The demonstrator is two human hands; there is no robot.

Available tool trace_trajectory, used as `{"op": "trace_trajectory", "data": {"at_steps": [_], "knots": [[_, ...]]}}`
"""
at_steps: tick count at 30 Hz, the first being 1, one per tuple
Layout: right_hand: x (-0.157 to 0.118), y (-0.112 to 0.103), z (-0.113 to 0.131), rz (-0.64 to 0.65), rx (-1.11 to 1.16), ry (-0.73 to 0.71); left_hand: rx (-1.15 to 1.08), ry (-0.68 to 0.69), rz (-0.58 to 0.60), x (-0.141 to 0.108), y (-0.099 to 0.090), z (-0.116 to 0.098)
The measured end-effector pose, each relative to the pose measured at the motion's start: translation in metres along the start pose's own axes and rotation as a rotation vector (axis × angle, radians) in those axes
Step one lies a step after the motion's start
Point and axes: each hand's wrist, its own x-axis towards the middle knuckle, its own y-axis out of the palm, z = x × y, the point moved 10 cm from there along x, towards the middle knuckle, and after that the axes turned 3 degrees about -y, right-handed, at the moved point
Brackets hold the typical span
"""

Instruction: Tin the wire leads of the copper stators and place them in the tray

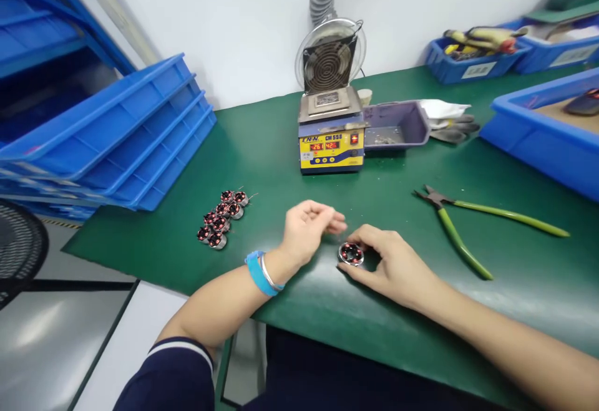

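Note:
My right hand (392,266) grips a small round motor stator (350,254) between thumb and fingers. The stator has a silvery ring with black and copper-coloured windings inside, and it rests on the green bench top. Just left of it, my left hand (307,229) is closed in a pinch, its fingertips slightly blurred. Whatever those fingertips hold, if anything, is too fine to make out. A blue band and a silvery bracelet circle my left wrist. To the left stands a cluster of several similar stators (219,224), some with thin wire ends sticking out.
Green-handled cutting pliers (442,202) lie spread at right. Behind my hands stands a yellow-and-blue solder pot (331,143) beside a purple tray (418,125). Gloves (453,130) lie past it. Blue bins (538,140) line the right; stacked blue crates (154,130) stand left.

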Motion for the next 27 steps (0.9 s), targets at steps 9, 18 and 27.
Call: {"op": "trace_trajectory", "data": {"at_steps": [9, 18, 27], "knots": [[0.0, -0.01, -0.005, -0.049, 0.036, -0.017, 0.158, -0.083, 0.066, 0.013, -0.012, -0.007], [0.011, -0.038, -0.02, -0.09, 0.393, 0.171, 0.208, -0.028, 0.15, 0.017, 0.003, 0.01], [0.163, -0.169, -0.046, -0.348, -0.058, 0.408, 0.249, -0.028, 0.217, 0.019, 0.012, 0.015]]}}
